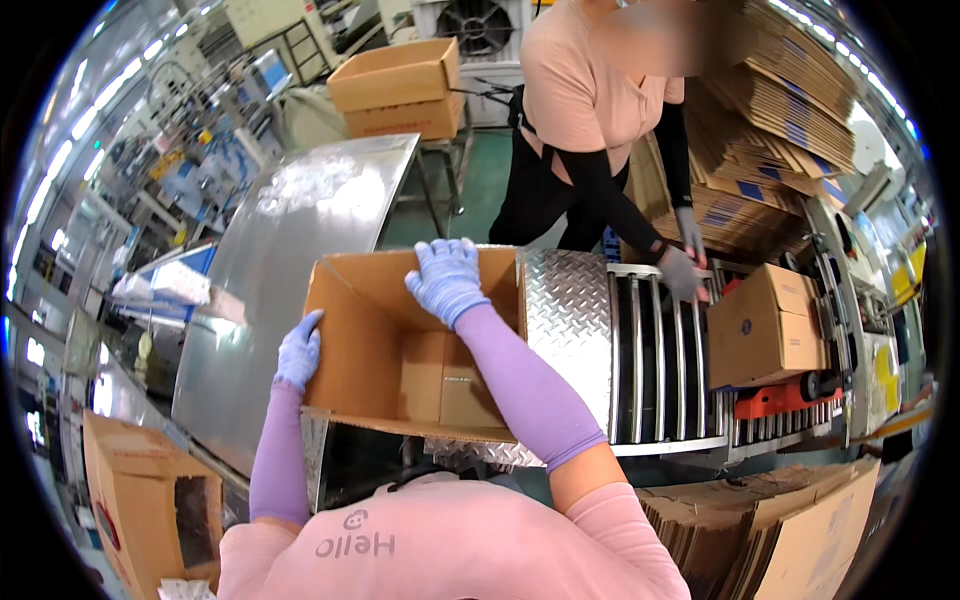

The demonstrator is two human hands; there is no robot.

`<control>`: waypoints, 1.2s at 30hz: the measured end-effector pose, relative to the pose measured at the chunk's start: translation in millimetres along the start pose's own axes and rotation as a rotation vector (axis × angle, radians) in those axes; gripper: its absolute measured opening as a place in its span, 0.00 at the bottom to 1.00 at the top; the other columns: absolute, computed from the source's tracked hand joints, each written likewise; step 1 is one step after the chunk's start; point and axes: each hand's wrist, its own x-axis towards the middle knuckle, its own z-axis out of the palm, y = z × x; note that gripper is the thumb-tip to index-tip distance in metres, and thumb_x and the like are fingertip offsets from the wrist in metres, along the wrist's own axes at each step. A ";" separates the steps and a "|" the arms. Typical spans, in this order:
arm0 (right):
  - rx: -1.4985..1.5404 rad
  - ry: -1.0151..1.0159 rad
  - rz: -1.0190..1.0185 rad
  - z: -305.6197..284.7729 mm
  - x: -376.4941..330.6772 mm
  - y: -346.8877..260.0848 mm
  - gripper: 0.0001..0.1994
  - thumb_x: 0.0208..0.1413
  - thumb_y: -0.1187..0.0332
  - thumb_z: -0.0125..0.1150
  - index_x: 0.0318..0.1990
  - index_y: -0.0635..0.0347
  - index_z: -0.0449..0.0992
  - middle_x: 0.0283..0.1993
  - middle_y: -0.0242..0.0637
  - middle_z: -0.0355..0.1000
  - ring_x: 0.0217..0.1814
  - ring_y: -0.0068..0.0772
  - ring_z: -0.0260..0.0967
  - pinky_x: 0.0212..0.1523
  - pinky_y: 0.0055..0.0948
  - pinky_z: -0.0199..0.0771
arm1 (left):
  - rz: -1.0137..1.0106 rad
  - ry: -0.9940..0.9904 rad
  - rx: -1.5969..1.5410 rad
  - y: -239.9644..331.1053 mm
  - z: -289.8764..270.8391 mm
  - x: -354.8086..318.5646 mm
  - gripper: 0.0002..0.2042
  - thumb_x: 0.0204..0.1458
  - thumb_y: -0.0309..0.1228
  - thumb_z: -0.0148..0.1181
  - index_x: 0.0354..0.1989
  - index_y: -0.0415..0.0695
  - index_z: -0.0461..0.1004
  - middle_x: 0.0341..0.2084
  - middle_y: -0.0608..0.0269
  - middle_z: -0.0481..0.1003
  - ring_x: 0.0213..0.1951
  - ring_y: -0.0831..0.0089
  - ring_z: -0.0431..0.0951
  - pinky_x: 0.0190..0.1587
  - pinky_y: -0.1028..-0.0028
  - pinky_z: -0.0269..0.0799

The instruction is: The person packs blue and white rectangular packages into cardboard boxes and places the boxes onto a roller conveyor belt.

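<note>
An open cardboard box (350,330) stands in front of me, its top facing up and its inside bare down to the bottom flaps. My left hand (299,350), in a pale blue glove, is closed on the box's left wall near the rim. Across the box, my right hand (447,280), gloved alike, is hooked over the far rim with its fingers lying over the edge. The right forearm in its purple sleeve hides part of the box's right side.
A metal table (300,250) holds clear plastic pieces (315,185). To the right, a diamond-plate surface (568,340) leads to a roller conveyor (660,370). A co-worker (590,120) reaches toward a closed carton (765,330). Flattened cartons (770,110) are stacked behind; more cartons (800,530) stand near right.
</note>
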 end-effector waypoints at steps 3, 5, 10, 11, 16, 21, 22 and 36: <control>0.005 0.042 -0.040 6.1 0.0 1.2 0.23 0.53 0.54 0.48 0.54 0.55 0.67 0.53 0.39 0.65 0.61 0.39 0.57 0.66 0.44 0.42 | -0.040 -0.013 0.079 -0.1 3.7 6.9 0.16 0.55 0.30 0.49 0.53 0.55 0.70 0.47 0.50 0.73 0.49 0.53 0.72 0.54 0.63 0.68; 0.019 0.066 -0.063 5.6 0.4 5.3 0.22 0.52 0.55 0.49 0.53 0.55 0.68 0.53 0.40 0.65 0.61 0.39 0.57 0.66 0.44 0.42 | -0.063 -0.029 0.077 4.8 1.2 8.3 0.16 0.55 0.32 0.49 0.52 0.55 0.71 0.46 0.51 0.74 0.49 0.54 0.73 0.53 0.64 0.68; 0.061 0.263 -0.206 17.8 3.3 15.9 0.20 0.48 0.56 0.52 0.47 0.54 0.70 0.45 0.37 0.70 0.55 0.38 0.62 0.59 0.45 0.50 | -0.054 -0.007 -0.042 4.2 -3.4 4.9 0.16 0.54 0.32 0.48 0.51 0.55 0.72 0.45 0.51 0.74 0.48 0.54 0.74 0.52 0.64 0.69; 0.035 0.279 -0.192 16.5 0.7 11.9 0.20 0.47 0.55 0.53 0.47 0.54 0.70 0.44 0.38 0.70 0.53 0.40 0.63 0.58 0.45 0.51 | -0.028 -0.026 -0.079 -4.6 -0.7 5.3 0.16 0.54 0.30 0.46 0.51 0.55 0.72 0.44 0.50 0.74 0.47 0.53 0.74 0.52 0.64 0.69; -0.010 0.184 -0.229 2.5 -18.4 8.3 0.24 0.50 0.53 0.55 0.54 0.51 0.69 0.49 0.39 0.69 0.55 0.43 0.62 0.57 0.42 0.55 | 0.013 -0.467 -0.047 -1.1 -51.1 12.3 0.20 0.51 0.26 0.45 0.54 0.52 0.70 0.40 0.47 0.75 0.42 0.54 0.76 0.49 0.65 0.71; -0.095 0.043 -0.321 -0.6 -16.0 -12.3 0.28 0.50 0.52 0.57 0.58 0.53 0.66 0.52 0.44 0.67 0.56 0.49 0.60 0.59 0.46 0.54 | 0.207 -0.122 -0.325 -60.0 4.5 -5.5 0.25 0.49 0.25 0.44 0.59 0.57 0.66 0.39 0.50 0.76 0.35 0.56 0.77 0.42 0.65 0.75; -0.104 -0.012 -0.312 -8.2 -5.0 -10.3 0.29 0.50 0.51 0.57 0.58 0.54 0.66 0.52 0.45 0.67 0.55 0.51 0.62 0.57 0.46 0.57 | 0.135 -0.225 -0.328 -48.3 4.2 -2.6 0.27 0.49 0.25 0.44 0.60 0.58 0.64 0.40 0.51 0.76 0.35 0.54 0.77 0.42 0.63 0.74; -0.178 0.016 -0.615 220.2 256.9 -333.9 0.27 0.50 0.52 0.59 0.54 0.58 0.69 0.43 0.47 0.73 0.50 0.51 0.68 0.55 0.47 0.62 | 0.087 -0.234 -0.548 -33.3 21.7 3.9 0.26 0.49 0.25 0.47 0.59 0.58 0.65 0.55 0.42 0.63 0.50 0.52 0.71 0.44 0.61 0.72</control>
